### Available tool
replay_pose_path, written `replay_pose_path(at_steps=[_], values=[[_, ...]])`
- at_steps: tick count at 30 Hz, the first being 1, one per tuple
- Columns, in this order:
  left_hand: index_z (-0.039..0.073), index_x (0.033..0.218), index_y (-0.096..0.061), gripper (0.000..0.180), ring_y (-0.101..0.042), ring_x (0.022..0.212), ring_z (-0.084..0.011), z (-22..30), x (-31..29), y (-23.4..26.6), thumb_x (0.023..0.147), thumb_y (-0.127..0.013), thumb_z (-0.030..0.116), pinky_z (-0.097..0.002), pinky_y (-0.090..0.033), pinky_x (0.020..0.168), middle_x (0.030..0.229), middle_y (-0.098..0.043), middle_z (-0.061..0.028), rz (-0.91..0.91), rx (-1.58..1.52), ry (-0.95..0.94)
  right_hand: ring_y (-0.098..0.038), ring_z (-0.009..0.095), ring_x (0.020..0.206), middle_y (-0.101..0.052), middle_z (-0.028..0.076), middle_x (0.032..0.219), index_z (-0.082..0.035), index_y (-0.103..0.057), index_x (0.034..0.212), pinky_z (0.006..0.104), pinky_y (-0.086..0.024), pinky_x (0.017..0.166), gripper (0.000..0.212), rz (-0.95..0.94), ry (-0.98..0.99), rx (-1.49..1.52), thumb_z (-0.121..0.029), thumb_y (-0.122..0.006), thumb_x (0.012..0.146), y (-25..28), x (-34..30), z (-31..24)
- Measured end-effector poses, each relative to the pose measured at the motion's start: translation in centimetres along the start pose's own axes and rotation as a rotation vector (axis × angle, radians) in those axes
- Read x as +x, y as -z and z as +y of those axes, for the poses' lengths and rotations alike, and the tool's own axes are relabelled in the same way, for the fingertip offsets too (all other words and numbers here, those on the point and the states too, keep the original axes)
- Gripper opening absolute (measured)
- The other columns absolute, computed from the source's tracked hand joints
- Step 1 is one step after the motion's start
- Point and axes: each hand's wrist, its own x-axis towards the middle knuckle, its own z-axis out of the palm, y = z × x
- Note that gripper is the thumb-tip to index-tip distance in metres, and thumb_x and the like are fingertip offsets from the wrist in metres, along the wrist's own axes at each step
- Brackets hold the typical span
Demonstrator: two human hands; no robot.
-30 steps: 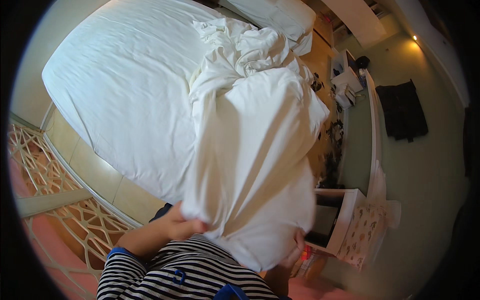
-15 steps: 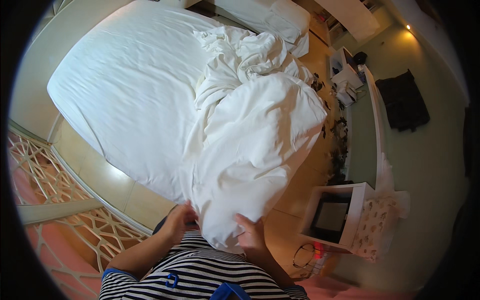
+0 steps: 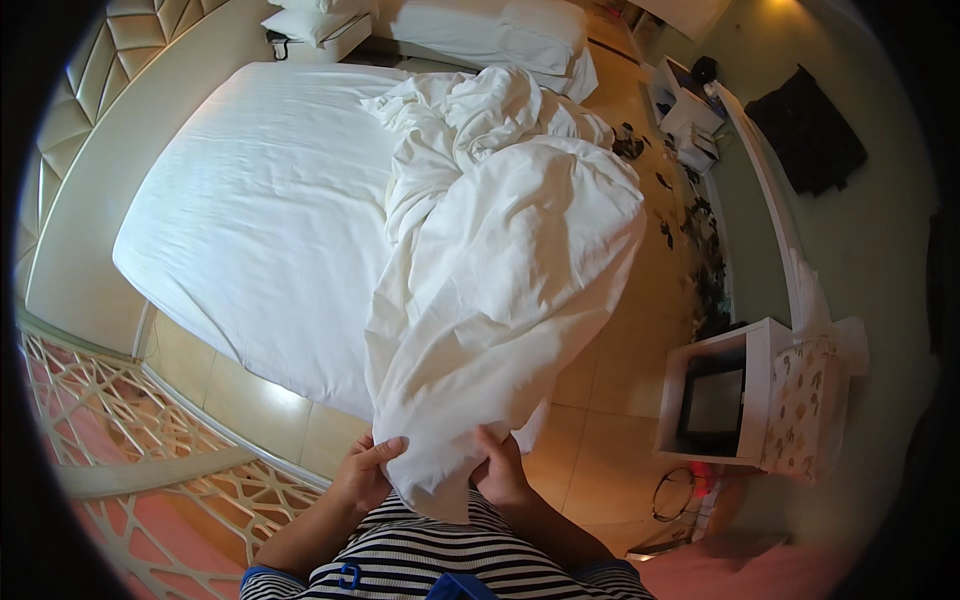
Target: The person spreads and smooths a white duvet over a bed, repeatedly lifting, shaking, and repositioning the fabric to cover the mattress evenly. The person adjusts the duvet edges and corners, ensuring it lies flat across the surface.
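A crumpled white duvet point(image 3: 500, 260) lies across the right half of a bed with a white fitted sheet point(image 3: 260, 210) and hangs off its foot toward me. My left hand point(image 3: 365, 470) grips the duvet's near end from the left. My right hand point(image 3: 497, 468) pinches the same end from the right. The cloth's lowest corner hangs between my hands in front of my striped shirt.
White pillows point(image 3: 500, 20) lie at the head of the bed. A white open cabinet point(image 3: 725, 395) with a dark screen stands at the right, a patterned bag point(image 3: 805, 400) beside it. Dark clothing point(image 3: 805, 130) hangs on the wall. A patterned rug point(image 3: 150, 450) lies at the left.
The duvet end was raised high and spread in front of me; now it has dropped lower and narrower. My right hand has come into plain view on the cloth.
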Motion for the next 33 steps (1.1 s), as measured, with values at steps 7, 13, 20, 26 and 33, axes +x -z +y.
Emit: replay_pose_path(at_steps=[7,13,20,26,33], values=[[0.002,0.108,-0.046,0.039,-0.053,0.092,-0.0197,4.6,-1.7,-0.1,0.07,-0.057,-0.006,-0.0341,-0.042,0.081,0.101,-0.055,-0.0104,-0.254,0.202,0.035,-0.036,0.024,0.112,-0.04,0.007,0.121,-0.011,-0.033,0.122,0.0394,-0.032,0.091,0.051,-0.12,-0.056,0.562,-0.045,-0.03,0.084,2.1,3.1,1.9],[-0.001,0.103,-0.048,0.046,-0.054,0.087,-0.019,13.9,-3.9,4.1,0.061,-0.067,0.002,-0.0331,-0.043,0.079,0.096,-0.056,-0.0124,-0.412,0.459,-0.184,-0.044,0.022,0.099,-0.045,0.007,0.111,-0.004,-0.036,0.117,0.0361,-0.038,0.083,0.043,0.152,0.498,-0.127,-0.031,-0.04,0.083,0.0,9.3,4.2],[0.001,0.105,-0.046,0.048,-0.049,0.094,-0.0215,27.2,-9.3,7.3,0.064,-0.061,0.02,-0.035,-0.042,0.08,0.101,-0.051,-0.0141,-0.391,0.227,-0.728,-0.047,0.022,0.1,-0.046,0.011,0.112,-0.004,-0.042,0.112,0.036,-0.041,0.08,0.043,0.206,0.607,0.196,-0.027,-0.048,0.076,-16.4,0.0,-0.3],[0.002,0.109,-0.044,0.05,-0.042,0.104,-0.0234,31.9,-3.3,13.9,0.074,-0.049,0.038,-0.037,-0.039,0.085,0.109,-0.046,-0.0147,-0.097,-0.184,-0.553,-0.047,0.024,0.101,-0.051,0.013,0.105,-0.003,-0.047,0.107,0.0392,-0.041,0.082,0.034,0.191,0.554,0.139,-0.019,-0.049,0.076,-17.5,-0.9,2.9],[0.01,0.12,-0.036,0.062,-0.037,0.11,-0.0275,24.4,1.7,21.1,0.077,-0.036,0.054,-0.043,-0.026,0.095,0.121,-0.039,-0.0128,0.006,-0.455,-0.263,-0.055,0.016,0.079,-0.054,0.007,0.091,-0.005,-0.047,0.098,0.0304,-0.046,0.066,0.026,0.33,-0.045,0.329,-0.005,-0.055,0.074,-12.6,9.7,14.0]])
